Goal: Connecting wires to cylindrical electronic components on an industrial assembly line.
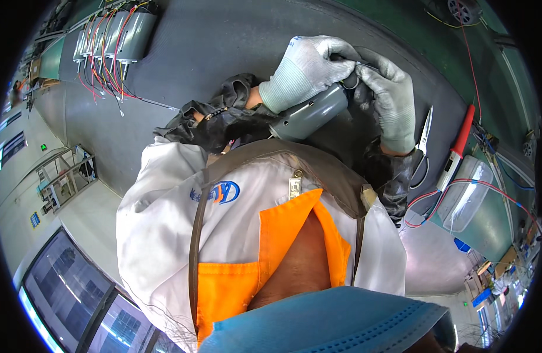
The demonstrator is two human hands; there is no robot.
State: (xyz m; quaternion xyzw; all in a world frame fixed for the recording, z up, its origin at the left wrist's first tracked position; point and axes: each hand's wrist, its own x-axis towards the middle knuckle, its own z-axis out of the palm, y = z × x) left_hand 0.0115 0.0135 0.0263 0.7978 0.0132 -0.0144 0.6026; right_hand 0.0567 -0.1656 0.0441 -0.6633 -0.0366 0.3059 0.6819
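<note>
A grey cylindrical motor (314,114) lies tilted on the dark table close to my body, its far end pointing up and to the right. At that end both my hands, in pale grey gloves, meet. My left hand (311,69) is closed, thumb and forefinger pinching a thin dark wire (358,64). From the other side my right hand (392,94) pinches near the same spot, its fingers bent. A small dark loop shows between the hands just beyond the motor's end. The exact point where the fingertips grip is partly hidden.
Several similar grey motors (119,36) with red, yellow and black leads stand in a row at the far left. Scissors (424,138) lie right of my right hand. Beyond them are a red-handled tool (462,134) with red and blue cords and a clear plastic box (468,194).
</note>
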